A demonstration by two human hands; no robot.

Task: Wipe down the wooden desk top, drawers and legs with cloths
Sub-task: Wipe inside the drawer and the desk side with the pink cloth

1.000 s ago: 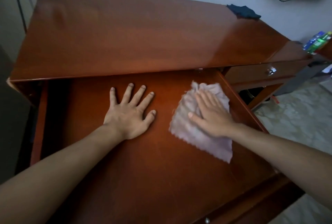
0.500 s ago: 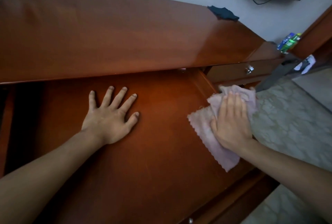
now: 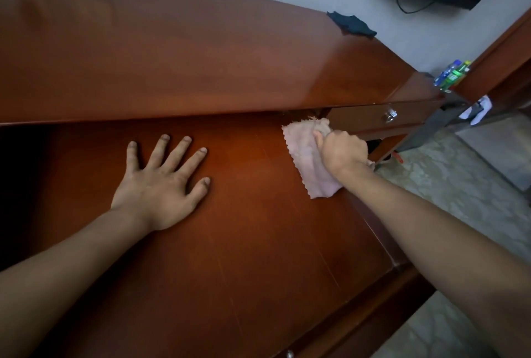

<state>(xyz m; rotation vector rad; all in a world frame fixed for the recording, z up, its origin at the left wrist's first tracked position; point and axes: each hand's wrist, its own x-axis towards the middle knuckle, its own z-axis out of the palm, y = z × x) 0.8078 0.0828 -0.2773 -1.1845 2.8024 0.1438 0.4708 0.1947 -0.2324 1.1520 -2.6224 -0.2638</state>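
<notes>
We are wiping the inside of the pulled-out drawer (image 3: 230, 242) with the pink cloth (image 3: 309, 162). Half a second back our right hand (image 3: 343, 152) was lying flat on the cloth at the drawer's right rail; now it is bunching the cloth, fingers curled round its upper part, and pushing it into the drawer's back right corner, just under the front edge of the table (image 3: 201, 56). The lower part of the cloth is trailing loose along the right rail. Our left hand (image 3: 161, 185) is resting as before, palm down and fingers spread apart on the drawer floor, left of the cloth, and holding nothing. We are judging from this that the open floor of the drawer is mostly covered and we are now working the corner and side edge; the small side drawer, the legs and possibly the top are still waiting.

A dark cloth (image 3: 352, 26) is lying on the table's far right corner, well apart from the drawer. To the right of the drawer, a smaller drawer is sitting closed, with a metal knob (image 3: 390, 115). The wood is glossy and reddish-brown. Beyond the table a pale wall is rising; right of it, a mottled stone floor (image 3: 459, 185) is showing.
</notes>
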